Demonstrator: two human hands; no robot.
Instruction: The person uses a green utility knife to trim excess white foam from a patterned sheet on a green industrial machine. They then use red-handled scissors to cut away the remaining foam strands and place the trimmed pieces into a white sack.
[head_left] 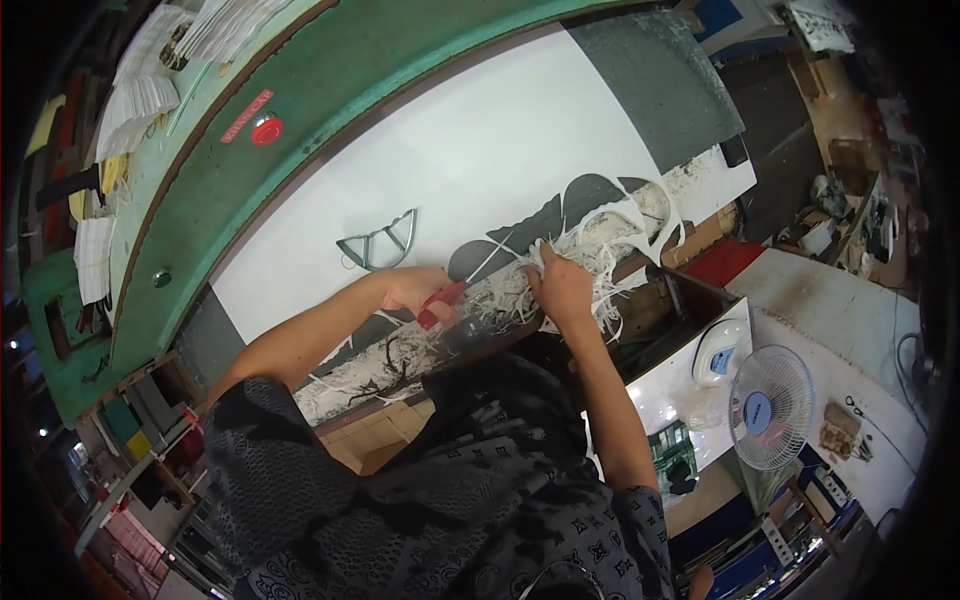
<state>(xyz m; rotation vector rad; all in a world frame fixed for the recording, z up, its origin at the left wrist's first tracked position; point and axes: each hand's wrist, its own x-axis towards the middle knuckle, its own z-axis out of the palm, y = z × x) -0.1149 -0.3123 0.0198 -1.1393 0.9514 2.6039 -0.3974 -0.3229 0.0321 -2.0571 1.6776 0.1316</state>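
Observation:
My left hand (418, 291) is closed round the red handle of what look like scissors (481, 268), their thin metal blades pointing away to the right. The blade tips lie by the edge of the white sheet (460, 150), close to my right hand. My right hand (562, 289) pinches thin white offcut strips (537, 256) along the same ragged near edge. Beyond my left forearm, a metal cutting die (380, 241) with a curved outline and inner bars rests on the sheet. Dark cut-out gaps (590, 191) show along that edge.
A green machine beam (330, 85) with a red push button (267, 129) spans the far side. Shredded white scraps (390, 362) cover the near ledge. On the right stand a white fan (771, 407) and a light-topped table (840, 310). White stacks (135, 110) sit at far left.

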